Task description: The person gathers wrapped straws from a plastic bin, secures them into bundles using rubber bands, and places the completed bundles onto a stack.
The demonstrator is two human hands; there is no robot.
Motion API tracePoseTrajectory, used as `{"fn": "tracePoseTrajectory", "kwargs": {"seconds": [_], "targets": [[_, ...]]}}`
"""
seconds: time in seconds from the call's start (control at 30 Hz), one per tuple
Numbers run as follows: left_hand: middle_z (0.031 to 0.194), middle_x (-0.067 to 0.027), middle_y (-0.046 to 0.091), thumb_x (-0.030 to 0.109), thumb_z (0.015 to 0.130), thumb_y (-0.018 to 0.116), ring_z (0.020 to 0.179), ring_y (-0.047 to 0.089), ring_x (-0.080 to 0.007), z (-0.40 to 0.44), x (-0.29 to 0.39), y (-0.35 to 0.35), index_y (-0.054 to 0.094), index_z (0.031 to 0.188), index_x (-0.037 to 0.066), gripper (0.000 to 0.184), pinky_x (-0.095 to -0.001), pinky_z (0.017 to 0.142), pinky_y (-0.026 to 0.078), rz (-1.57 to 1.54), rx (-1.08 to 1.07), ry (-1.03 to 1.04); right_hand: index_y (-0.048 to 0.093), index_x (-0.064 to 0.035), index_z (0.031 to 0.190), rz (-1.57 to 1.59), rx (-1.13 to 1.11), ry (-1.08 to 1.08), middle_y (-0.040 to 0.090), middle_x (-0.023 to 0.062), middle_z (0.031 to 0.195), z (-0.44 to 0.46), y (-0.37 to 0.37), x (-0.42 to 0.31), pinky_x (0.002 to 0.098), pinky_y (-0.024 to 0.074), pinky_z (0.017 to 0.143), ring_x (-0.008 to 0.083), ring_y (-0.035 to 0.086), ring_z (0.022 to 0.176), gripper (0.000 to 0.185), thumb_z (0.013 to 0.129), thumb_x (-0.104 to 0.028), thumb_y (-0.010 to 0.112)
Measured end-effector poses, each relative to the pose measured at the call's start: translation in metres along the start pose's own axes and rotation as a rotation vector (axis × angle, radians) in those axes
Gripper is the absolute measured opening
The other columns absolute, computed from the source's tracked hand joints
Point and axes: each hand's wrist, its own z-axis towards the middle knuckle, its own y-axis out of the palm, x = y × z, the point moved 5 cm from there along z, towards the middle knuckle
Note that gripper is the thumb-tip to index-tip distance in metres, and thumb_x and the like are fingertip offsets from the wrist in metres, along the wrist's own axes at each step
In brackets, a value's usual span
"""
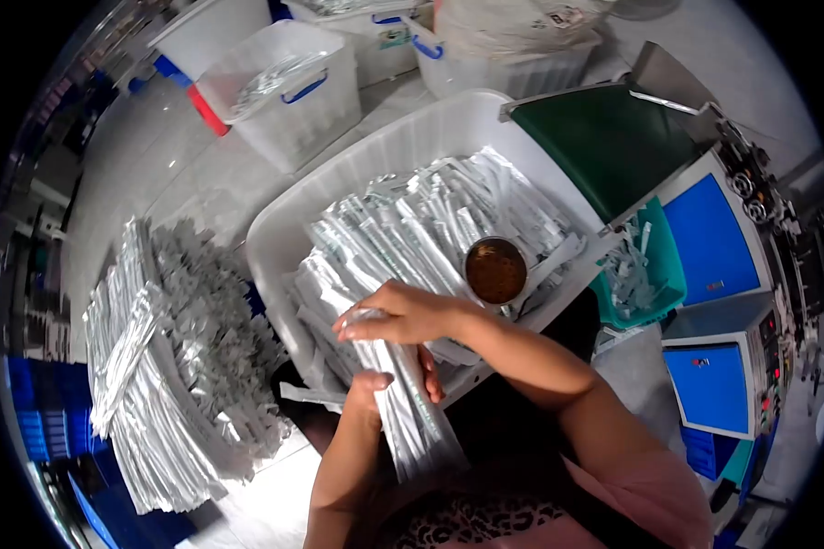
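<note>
A bundle of long, silvery wrapped packets (410, 412) stands tilted close to my body. My left hand (375, 386) is wrapped round the bundle's middle, with fingertips showing on its right side. Across the bundle's upper end lies my right hand (384, 314), its fingers bent over the packet ends. Just beyond both hands, a large white plastic tub (279, 215) holds many more loose packets (412, 220). A round metal cup (496, 271) with brown contents rests on those packets, to the right of my right forearm.
A tall pile of silvery packets (169, 366) stands at the left. On the right is a machine with blue panels (712, 240) and a green belt (609, 146) reaching over the tub. A teal basket (673, 274) holds scraps. More white bins (307, 123) stand behind.
</note>
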Motion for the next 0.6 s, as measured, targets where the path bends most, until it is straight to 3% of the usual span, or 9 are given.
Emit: {"fn": "tracePoseTrajectory", "kwargs": {"seconds": [0.07, 0.13, 0.17, 0.27, 0.33, 0.37, 0.4, 0.47, 0.6], "targets": [[0.091, -0.0211, 0.055, 0.039, 0.059, 0.065, 0.082, 0.057, -0.0308, -0.013, -0.006, 0.002, 0.044, 0.107, -0.007, 0.07, -0.0387, 0.071, 0.048, -0.037, 0.168, -0.015, 0.062, 0.0012, 0.082, -0.03, 0.033, 0.001, 0.059, 0.0144, 0.062, -0.004, 0.004, 0.007, 0.0325, 0.0413, 0.055, 0.0197, 0.055, 0.055, 0.043, 0.08, -0.041, 0.053], [0.098, -0.0198, 0.054, 0.021, 0.059, 0.073, 0.09, 0.056, -0.031, -0.022, -0.01, 0.002, 0.042, 0.112, -0.005, 0.067, -0.0383, 0.073, 0.05, -0.134, 0.174, 0.078, 0.061, 0.0014, 0.076, -0.057, 0.081, 0.023, 0.054, 0.0125, 0.054, -0.003, 0.01, 0.027, 0.0331, 0.0369, 0.049, 0.0178, 0.05, 0.049, 0.043, 0.081, -0.041, 0.053], [0.095, -0.0189, 0.054, 0.016, 0.058, 0.073, 0.087, 0.057, -0.0304, -0.024, -0.011, -0.001, 0.042, 0.111, -0.005, 0.066, -0.0378, 0.071, 0.051, -0.074, 0.26, 0.06, 0.06, -0.0014, 0.1, 0.015, -0.056, 0.18, 0.063, 0.0116, 0.092, -0.006, 0.009, 0.018, 0.0298, 0.0444, 0.079, 0.0199, 0.06, 0.09, 0.035, 0.085, -0.031, 0.048], [0.079, -0.0135, 0.056, 0.004, 0.054, 0.069, 0.07, 0.058, -0.0255, -0.023, -0.009, -0.003, 0.048, 0.101, -0.002, 0.052, -0.0337, 0.061, 0.048, 0.12, 0.518, -0.013, 0.059, -0.0029, 0.102, 0.226, 0.093, 0.231, 0.063, 0.0097, 0.094, -0.016, 0.003, 0.017, 0.0303, 0.0441, 0.08, 0.0172, 0.058, 0.093, 0.038, 0.086, -0.034, 0.045], [0.077, -0.0124, 0.056, 0.002, 0.053, 0.068, 0.069, 0.057, -0.0252, -0.016, -0.004, 0.001, 0.048, 0.098, -0.002, 0.05, -0.0337, 0.06, 0.046, 0.147, 0.553, -0.049, 0.059, -0.0065, 0.102, 0.107, 0.322, -0.102, 0.061, 0.0055, 0.097, -0.027, -0.019, 0.042, 0.0301, 0.0448, 0.078, 0.0137, 0.055, 0.092, 0.038, 0.088, -0.037, 0.04], [0.077, -0.0123, 0.055, 0.002, 0.052, 0.068, 0.068, 0.057, -0.0253, -0.016, 0.001, 0.002, 0.048, 0.098, -0.001, 0.051, -0.0339, 0.06, 0.046, 0.156, 0.552, -0.018, 0.059, -0.0055, 0.099, 0.646, 0.441, 0.141, 0.062, 0.0053, 0.095, -0.04, -0.031, 0.078, 0.0302, 0.0468, 0.072, 0.0155, 0.057, 0.081, 0.031, 0.089, -0.029, 0.042], [0.077, -0.0121, 0.055, 0.002, 0.051, 0.068, 0.068, 0.057, -0.0254, -0.016, 0.005, 0.003, 0.048, 0.098, -0.001, 0.051, -0.0342, 0.06, 0.046, 0.165, 0.552, 0.015, 0.059, -0.0042, 0.096, 0.518, 0.648, 0.31, 0.062, 0.0044, 0.09, -0.06, -0.053, 0.101, 0.0313, 0.048, 0.065, 0.0161, 0.058, 0.07, 0.024, 0.088, -0.022, 0.046], [0.076, -0.0121, 0.054, 0.001, 0.05, 0.067, 0.067, 0.056, -0.0251, -0.017, 0.01, -0.002, 0.047, 0.099, -0.001, 0.053, -0.0331, 0.059, 0.045, 0.121, 0.575, 0.074, 0.061, -0.0056, 0.092, -0.613, 0.849, 0.575, 0.062, 0.012, 0.086, -0.103, -0.091, 0.139, 0.0355, 0.0479, 0.065, 0.0265, 0.06, 0.074, 0.017, 0.079, -0.015, 0.053], [0.075, -0.0116, 0.052, 0.003, 0.049, 0.067, 0.069, 0.054, -0.0279, -0.012, 0.004, -0.008, 0.045, 0.103, 0.001, 0.058, -0.0363, 0.06, 0.044, -0.035, 0.41, 0.094, 0.059, -0.0036, 0.069, -0.935, 0.618, 0.862, 0.057, 0.0156, 0.078, -0.124, -0.086, 0.189, 0.0408, 0.0462, 0.065, 0.0319, 0.058, 0.076, 0.014, 0.076, -0.01, 0.049]]}}
